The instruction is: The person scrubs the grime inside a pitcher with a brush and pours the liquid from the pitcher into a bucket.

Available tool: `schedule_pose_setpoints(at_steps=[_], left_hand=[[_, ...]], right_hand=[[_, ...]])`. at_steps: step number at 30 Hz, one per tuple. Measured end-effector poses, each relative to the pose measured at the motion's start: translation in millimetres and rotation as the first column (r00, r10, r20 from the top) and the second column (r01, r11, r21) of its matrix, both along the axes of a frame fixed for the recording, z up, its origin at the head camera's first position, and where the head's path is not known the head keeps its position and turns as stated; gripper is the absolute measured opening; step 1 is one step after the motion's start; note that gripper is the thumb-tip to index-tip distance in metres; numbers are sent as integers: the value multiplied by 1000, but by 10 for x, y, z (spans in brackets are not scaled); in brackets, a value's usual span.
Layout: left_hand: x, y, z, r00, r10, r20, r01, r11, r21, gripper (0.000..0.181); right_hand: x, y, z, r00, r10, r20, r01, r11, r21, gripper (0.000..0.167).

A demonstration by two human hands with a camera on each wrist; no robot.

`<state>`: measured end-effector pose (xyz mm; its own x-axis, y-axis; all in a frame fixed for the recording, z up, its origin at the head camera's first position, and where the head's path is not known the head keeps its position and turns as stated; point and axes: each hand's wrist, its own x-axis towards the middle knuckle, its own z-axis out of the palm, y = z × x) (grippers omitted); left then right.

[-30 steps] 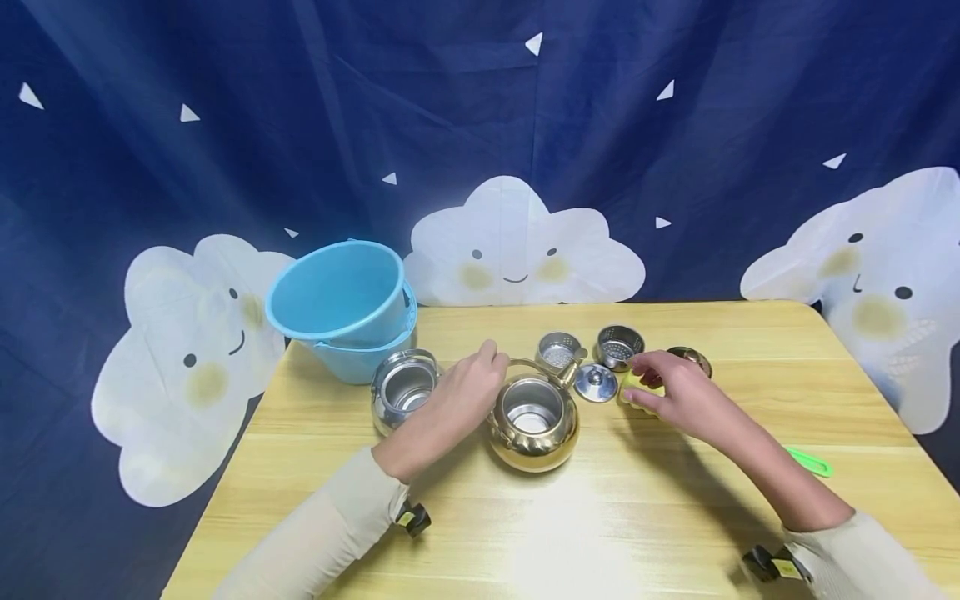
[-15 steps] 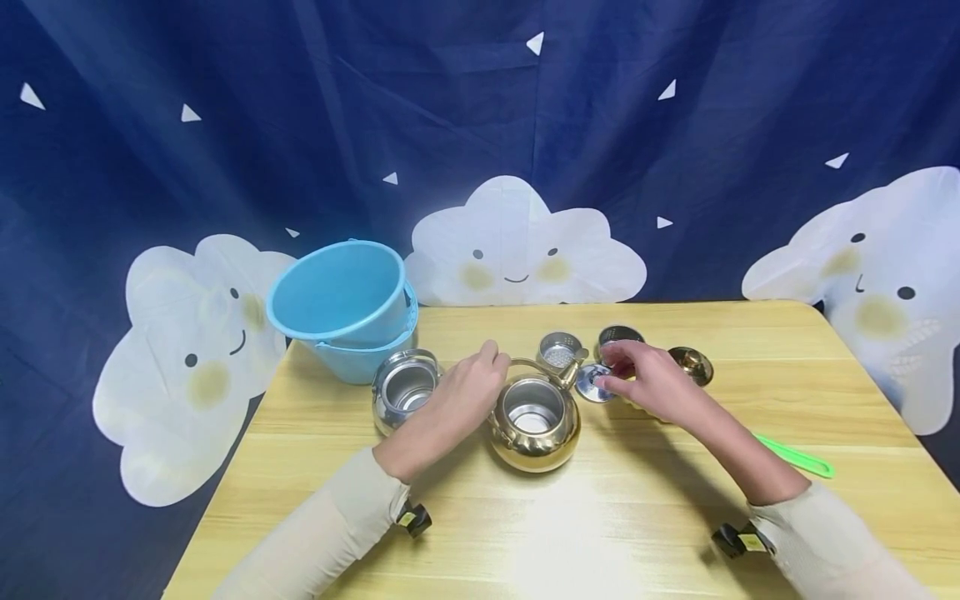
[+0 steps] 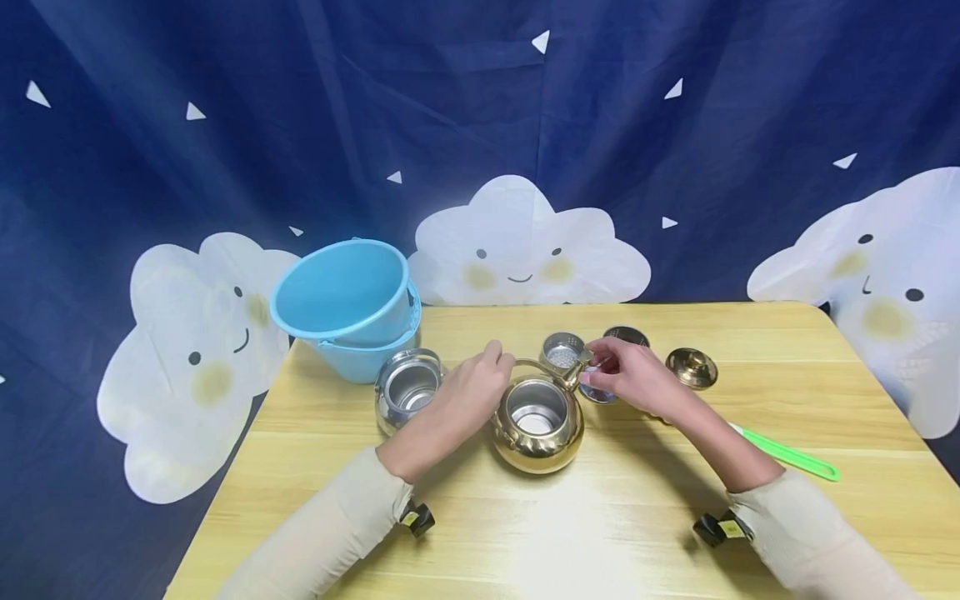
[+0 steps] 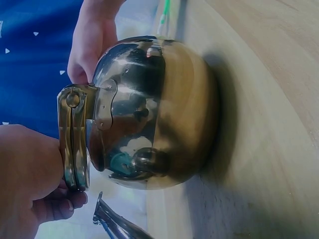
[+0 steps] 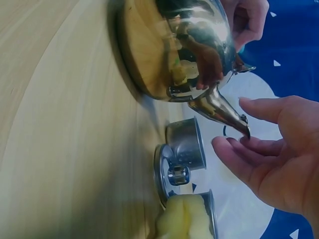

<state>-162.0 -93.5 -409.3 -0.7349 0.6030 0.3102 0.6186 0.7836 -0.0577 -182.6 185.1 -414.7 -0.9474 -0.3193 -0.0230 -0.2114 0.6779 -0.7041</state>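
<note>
My left hand (image 3: 472, 387) grips the raised handle (image 4: 75, 142) of a shiny gold kettle (image 3: 536, 450). The kettle stands lidless on the table, its steel inside showing in the head view. My right hand (image 3: 637, 375) is at the kettle's spout (image 5: 217, 107). In the right wrist view, thumb and fingers lie apart on either side of the spout tip; contact cannot be told. Left of the gold kettle stands a lidless silver kettle (image 3: 386, 404), partly hidden by my left forearm. A silver lid (image 5: 163, 169) lies below my right hand.
Two blue buckets (image 3: 360, 362), one inside the other, stand at the back left. Steel strainer cups (image 3: 562, 350) sit behind the spout. A gold lid (image 3: 692, 368), a yellow lumpy sponge-like thing (image 5: 184, 219) and a green-handled tool (image 3: 795, 458) are on the right.
My right hand has let go of the yellow thing and moved left, past the silver lid, to the gold kettle's spout. My left hand stays on the handle.
</note>
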Motion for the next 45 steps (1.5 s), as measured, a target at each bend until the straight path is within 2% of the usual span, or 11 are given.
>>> schedule_pose_setpoints(at_steps=[4,7,13,17,22,24,27,29,35,42,45], left_hand=[[-7,-4,-7,1000,-5,-18,5,1000,4,16],[-8,-10,-6,1000,-9,-8,9,1000,13,17],[-2,-24,31,997,5,74,-9,998,56,22],[6,-33,42,995,7,99,-17,995,103,25],[31,-45,21,987,38,154,-63,986,156,33],[48,-50,12,973,66,219,-107,977,183,37],[76,-64,-3,940,101,327,-185,953,239,41],[94,-75,-12,914,120,388,-237,933,270,42],[130,-80,-14,861,134,491,-327,885,331,44],[170,-85,-13,828,119,549,-363,860,360,47],[194,-99,-10,810,112,576,-386,841,379,50]], right_hand=[[-29,-31,-22,1000,4,28,-4,1000,-17,56],[-46,-62,-37,999,11,39,-10,1000,-30,54],[-60,-123,-68,996,-5,85,12,997,-76,49],[-78,-152,-90,992,-31,120,44,993,-108,45],[-96,-156,-100,970,-65,233,106,980,-171,41],[-100,-162,-93,957,-66,284,129,969,-209,39],[-94,-176,-72,943,-63,327,152,955,-255,40],[-89,-181,-68,942,-64,330,158,951,-267,41],[-83,-165,-86,942,-79,327,178,941,-287,38],[-93,-125,-82,936,-102,336,213,925,-314,34],[-104,-115,-68,938,-106,330,215,925,-314,33]])
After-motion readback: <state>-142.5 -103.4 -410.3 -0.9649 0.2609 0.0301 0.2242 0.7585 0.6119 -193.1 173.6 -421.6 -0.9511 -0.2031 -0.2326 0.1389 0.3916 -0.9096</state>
